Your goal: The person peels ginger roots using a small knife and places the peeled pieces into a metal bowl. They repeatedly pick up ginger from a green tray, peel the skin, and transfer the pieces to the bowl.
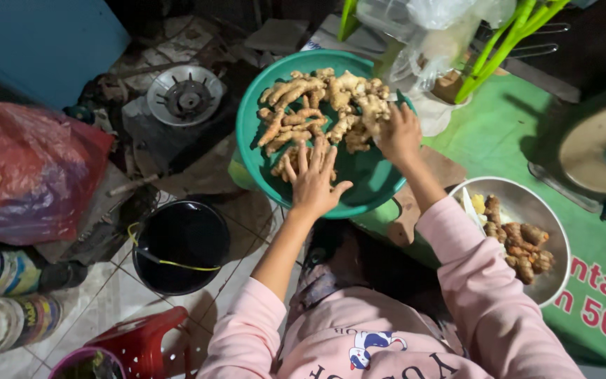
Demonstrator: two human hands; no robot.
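Note:
A round green basin (pixel 366 179) holds a heap of pale brown ginger roots (pixel 317 105) along its far side. My left hand (pixel 313 179) lies flat in the basin with fingers spread, its fingertips on the nearest roots. My right hand (pixel 398 133) is at the right end of the heap, fingers curled around a knobbly ginger root (pixel 373 109). Both arms wear pink sleeves. To the right, a metal bowl (pixel 552 217) holds several darker ginger pieces and a yellow cut piece.
A black bucket (pixel 180 245) stands on the tiled floor left of the basin, with a red stool (pixel 142 340) and cans (pixel 1 295) nearer me. A red plastic bag (pixel 22 168), a stove burner (pixel 185 95), clear plastic bags (pixel 429 28) and a green mat (pixel 499 133) surround the basin.

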